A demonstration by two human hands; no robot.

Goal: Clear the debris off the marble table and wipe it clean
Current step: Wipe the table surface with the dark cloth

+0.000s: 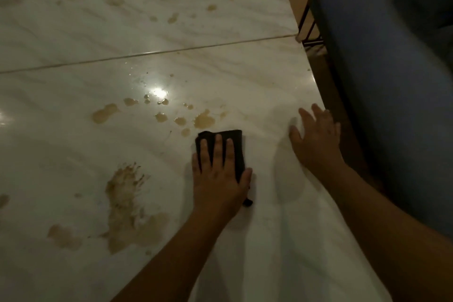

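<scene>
Left of the cloth [235,152], brown smears [127,203] are not yet wiped from the marble surface [73,90]. The cloth is pressed flat by the left hand [218,179], fingers straight. Right of it, seemingly wiped marble is touched by the right hand [316,137], fingers spread.

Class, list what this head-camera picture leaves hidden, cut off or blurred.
Head view: middle of the folded black cloth, covered by the left hand.
Head view: extent of the white marble table, cut off at top, left and bottom edges.
Head view: the blue padded chair, blurred and cut off at right.
</scene>
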